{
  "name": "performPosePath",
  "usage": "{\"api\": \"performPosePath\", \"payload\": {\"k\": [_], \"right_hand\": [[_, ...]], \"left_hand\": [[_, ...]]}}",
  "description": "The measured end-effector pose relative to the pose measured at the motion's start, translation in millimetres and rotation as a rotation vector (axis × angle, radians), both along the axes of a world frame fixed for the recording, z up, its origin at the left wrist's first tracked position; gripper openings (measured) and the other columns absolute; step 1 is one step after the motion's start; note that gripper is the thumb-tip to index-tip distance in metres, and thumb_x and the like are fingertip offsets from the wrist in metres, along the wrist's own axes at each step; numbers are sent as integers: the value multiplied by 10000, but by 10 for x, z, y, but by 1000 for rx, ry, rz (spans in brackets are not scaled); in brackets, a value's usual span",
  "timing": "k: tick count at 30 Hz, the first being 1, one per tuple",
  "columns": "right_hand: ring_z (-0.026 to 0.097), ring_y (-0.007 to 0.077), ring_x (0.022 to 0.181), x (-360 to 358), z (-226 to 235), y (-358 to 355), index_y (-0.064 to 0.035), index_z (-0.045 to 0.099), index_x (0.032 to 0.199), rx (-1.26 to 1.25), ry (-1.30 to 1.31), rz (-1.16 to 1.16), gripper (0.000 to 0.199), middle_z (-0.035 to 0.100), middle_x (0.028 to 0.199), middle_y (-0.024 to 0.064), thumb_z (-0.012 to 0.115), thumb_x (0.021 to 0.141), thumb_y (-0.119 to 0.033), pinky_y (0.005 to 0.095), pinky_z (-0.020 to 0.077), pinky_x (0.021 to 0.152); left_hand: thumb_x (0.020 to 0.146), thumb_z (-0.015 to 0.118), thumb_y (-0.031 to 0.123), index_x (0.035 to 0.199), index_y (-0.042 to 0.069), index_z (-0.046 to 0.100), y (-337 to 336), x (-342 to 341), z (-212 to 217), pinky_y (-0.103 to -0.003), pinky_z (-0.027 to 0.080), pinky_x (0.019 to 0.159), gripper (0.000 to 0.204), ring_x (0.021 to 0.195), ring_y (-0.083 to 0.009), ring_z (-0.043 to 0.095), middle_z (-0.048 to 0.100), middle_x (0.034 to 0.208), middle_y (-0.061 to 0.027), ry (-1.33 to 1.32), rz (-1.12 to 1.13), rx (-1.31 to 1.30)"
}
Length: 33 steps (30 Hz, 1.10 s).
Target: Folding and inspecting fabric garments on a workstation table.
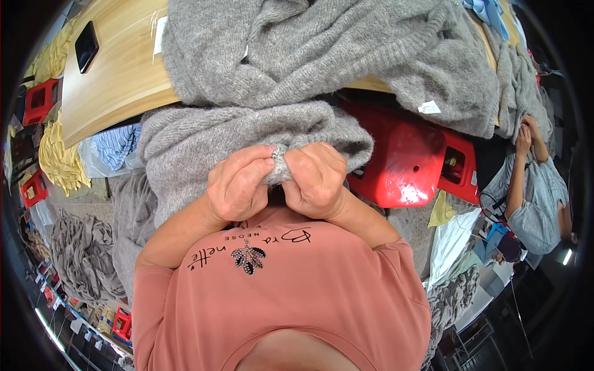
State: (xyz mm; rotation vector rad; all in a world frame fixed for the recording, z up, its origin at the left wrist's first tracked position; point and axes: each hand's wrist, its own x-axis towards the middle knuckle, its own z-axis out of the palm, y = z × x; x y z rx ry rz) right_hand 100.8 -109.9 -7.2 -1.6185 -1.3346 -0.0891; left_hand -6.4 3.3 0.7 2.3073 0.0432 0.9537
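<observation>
So the thing being handled is a fuzzy, pale-grey knitted garment (204,136), bunched up in front of the chest and spreading out beyond the hands and off to their left. Both hands have hold of one edge: the left hand (241,182) and right hand (315,176) sit nearly knuckle to knuckle, fingers curled in, pinching the knit from either side of a small, sparkly silver ornament (278,156). Can't tell exactly where the fingertips press, they're tucked under.

Handling-wise, I'd guess it's soft, floppy and fairly light, though the loose bulk probably drags a bit. Not slippery, I'd say, but that fluffy knit likely stretches or snags if you yank it. I'd take hold of the thick folded knit right beside the ornament, rather than the sparkly bit itself.

Just right of the hands there's a glossy red plastic stool (396,161). Straight beyond them, a big heap of grey knitwear (346,55) covers much of the light wood-grain desk (124,74), with a flat black phone (86,47) at the far left. Crumpled yellow cloth (62,157) sits well left, and a co-worker in grey-blue clothing (537,201) is well off to the right.
</observation>
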Motion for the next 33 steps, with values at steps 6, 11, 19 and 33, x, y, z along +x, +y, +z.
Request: {"api": "performPosePath", "payload": {"k": [6,11,19,33], "right_hand": [[451,216,465,12,36,-52,19,542,813,-22,-39,18,236,483,599,82,583,581,13,314,344,427],[454,177,491,35,-4,-39,27,535,900,108,-165,53,299,529,664,74,565,602,19,287,336,423],[502,195,545,90,-101,-149,27,541,908,138,-181,67,342,561,813,127,557,569,66,286,381,454],[524,224,644,242,-34,10,27,565,846,-206,472,271,171,560,753,107,628,688,6,300,428,595]], "left_hand": [[626,540,-139,835,-24,528,-30,15,28,-287,534,558,239,692,-252,635,614,830,-190,-46,-5,-31],[645,539,-153,833,-6,520,-33,-15,57,-306,534,602,240,708,-273,639,622,801,-187,3,-5,-245],[737,543,-91,845,-13,540,13,-6,95,-237,465,555,134,652,-146,579,616,767,-109,163,207,-587],[771,638,18,806,-6,624,29,74,126,-181,415,579,45,652,-32,509,604,732,6,383,91,-1329]]}}
